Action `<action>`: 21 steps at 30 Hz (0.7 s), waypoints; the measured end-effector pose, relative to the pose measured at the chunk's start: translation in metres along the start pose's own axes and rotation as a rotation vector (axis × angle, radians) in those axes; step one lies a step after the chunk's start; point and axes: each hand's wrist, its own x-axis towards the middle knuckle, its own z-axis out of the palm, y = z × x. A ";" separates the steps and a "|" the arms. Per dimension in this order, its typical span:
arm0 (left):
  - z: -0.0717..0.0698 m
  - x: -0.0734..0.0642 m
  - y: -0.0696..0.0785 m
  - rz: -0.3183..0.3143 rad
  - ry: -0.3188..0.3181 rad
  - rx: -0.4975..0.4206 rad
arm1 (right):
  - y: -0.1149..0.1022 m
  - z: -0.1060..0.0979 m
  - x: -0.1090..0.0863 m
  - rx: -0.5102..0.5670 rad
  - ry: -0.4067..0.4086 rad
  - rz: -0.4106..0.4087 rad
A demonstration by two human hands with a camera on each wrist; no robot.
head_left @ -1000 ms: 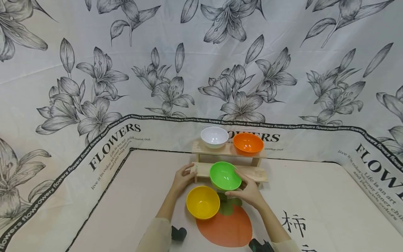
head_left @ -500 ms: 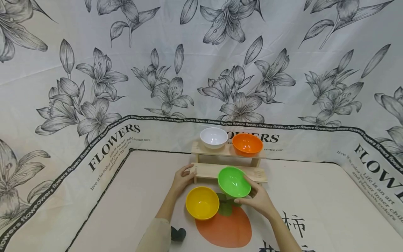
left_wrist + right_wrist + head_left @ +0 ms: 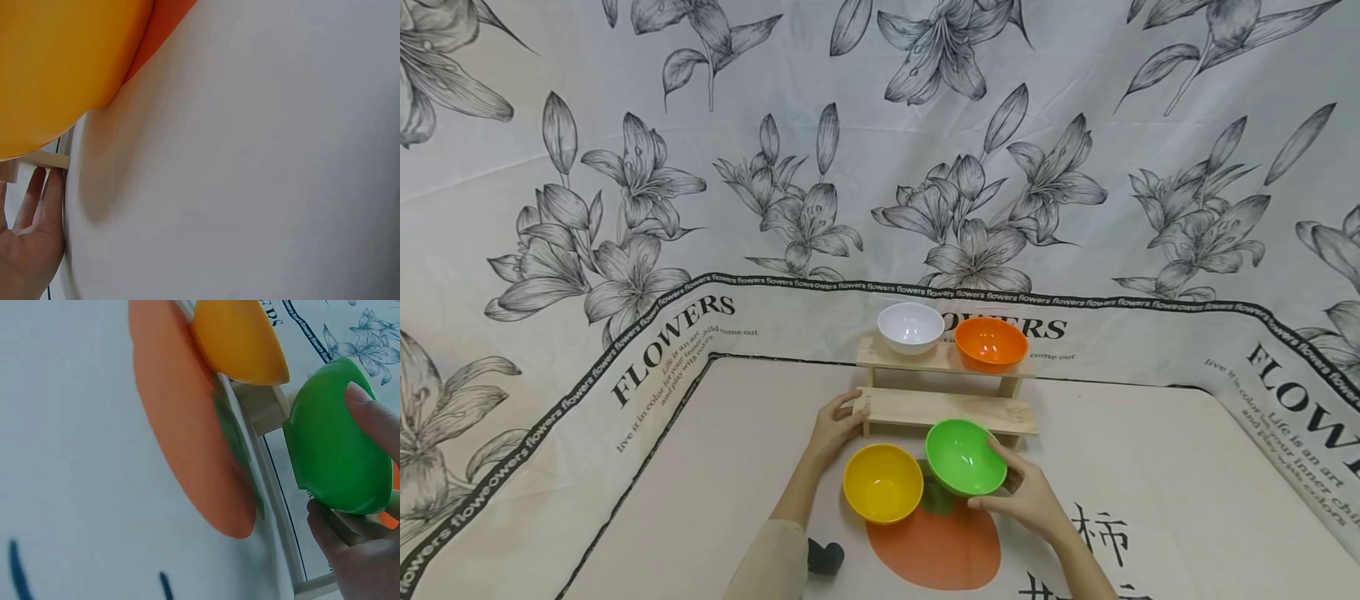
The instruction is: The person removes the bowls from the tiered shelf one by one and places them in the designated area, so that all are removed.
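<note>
Your right hand [image 3: 1026, 497] held the green bowl [image 3: 966, 458] between thumb and fingers, its move seemingly unfinished, right of the yellow bowl [image 3: 883, 483]; your left hand [image 3: 835, 429] gripped the wooden stand [image 3: 940, 408], white bowl [image 3: 911, 327] and orange bowl [image 3: 991, 344] on its far tier.

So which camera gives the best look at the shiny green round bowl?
The head view: there the green bowl shows its inside and most of its rim. The right wrist view gives its outside, partly covered by the right hand; the left wrist view misses it.
</note>
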 end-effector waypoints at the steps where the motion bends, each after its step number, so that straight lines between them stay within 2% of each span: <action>1: 0.000 0.000 0.000 0.002 0.000 0.002 | 0.001 0.000 -0.001 0.001 -0.002 0.006; 12: -0.001 0.000 -0.001 0.004 -0.005 0.007 | 0.011 0.000 -0.009 -0.036 -0.064 0.005; 21: 0.000 0.000 0.000 0.000 0.004 0.019 | 0.014 0.000 -0.014 -0.059 -0.109 -0.062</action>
